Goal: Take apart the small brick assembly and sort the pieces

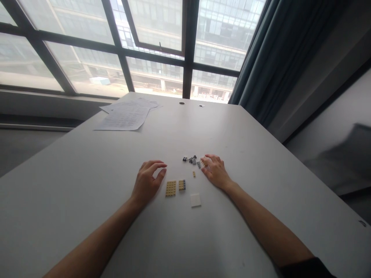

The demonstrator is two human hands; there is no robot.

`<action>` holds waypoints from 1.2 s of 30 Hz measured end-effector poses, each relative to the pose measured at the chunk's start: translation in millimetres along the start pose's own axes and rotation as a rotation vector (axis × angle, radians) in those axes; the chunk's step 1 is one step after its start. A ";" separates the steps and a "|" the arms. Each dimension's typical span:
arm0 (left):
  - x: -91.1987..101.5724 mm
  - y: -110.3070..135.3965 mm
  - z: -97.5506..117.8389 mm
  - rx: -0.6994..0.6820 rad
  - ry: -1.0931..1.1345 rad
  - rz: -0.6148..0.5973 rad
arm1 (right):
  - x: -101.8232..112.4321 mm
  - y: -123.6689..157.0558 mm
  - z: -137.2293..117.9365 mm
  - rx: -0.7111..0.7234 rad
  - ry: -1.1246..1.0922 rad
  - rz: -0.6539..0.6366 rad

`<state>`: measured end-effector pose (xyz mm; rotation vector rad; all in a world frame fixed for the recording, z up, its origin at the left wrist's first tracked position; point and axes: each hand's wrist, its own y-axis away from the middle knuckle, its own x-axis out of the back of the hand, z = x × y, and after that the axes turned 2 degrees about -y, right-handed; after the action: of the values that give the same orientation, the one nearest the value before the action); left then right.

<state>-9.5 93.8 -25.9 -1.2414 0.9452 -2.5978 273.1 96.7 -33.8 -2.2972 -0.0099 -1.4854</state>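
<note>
My left hand (147,180) rests on the white table (87,185) with its fingers curled loosely and apart, holding nothing. Just right of it lie a tan studded plate (171,188) and a smaller tan and blue plate (182,185). A flat white square tile (195,200) lies nearer to me. My right hand (215,170) lies palm down, fingers stretched towards a small pile of grey and black bricks (192,159), its fingertips touching the pieces at the pile's right end. A tiny tan piece (194,174) sits between the hands.
Printed paper sheets (125,115) lie at the table's far left. Two small round holes (182,103) mark the far edge by the window. A dark curtain (275,58) hangs at the right, and a grey wall runs along the table's right side.
</note>
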 end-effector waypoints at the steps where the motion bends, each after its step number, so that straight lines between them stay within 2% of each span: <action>1: -0.1 0.0 -0.2 -0.001 -0.002 -0.001 | 0.5 -1.9 0.2 0.011 0.009 -0.021; 9: -0.7 0.6 0.1 -0.021 -0.009 0.000 | 5.2 -15.7 -1.8 0.039 0.058 -0.187; 18: -0.3 0.8 -0.1 -0.027 -0.014 -0.013 | -5.2 -13.0 -5.7 0.054 0.006 -0.079; 23: 0.5 0.3 2.2 -0.056 -0.023 0.008 | 2.6 -7.6 -11.4 0.081 -0.144 -0.007; 26: 3.7 1.1 9.8 -0.115 -0.024 0.011 | 7.8 -3.5 -24.7 0.094 -0.394 0.002; 29: 8.5 2.4 23.4 -0.205 0.021 0.011 | 8.6 2.3 -46.2 0.042 -0.828 -0.094; 33: 13.2 2.6 43.1 -0.286 0.120 0.033 | 8.7 12.7 -77.9 -0.203 -1.496 -0.307; 36: 13.6 2.2 51.0 -0.326 0.179 0.051 | 10.5 19.6 -94.0 -0.367 -1.790 -0.390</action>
<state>18.7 62.4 5.9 -1.0378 1.4611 -2.6229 199.9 45.0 2.2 -3.1278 -0.7116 0.9522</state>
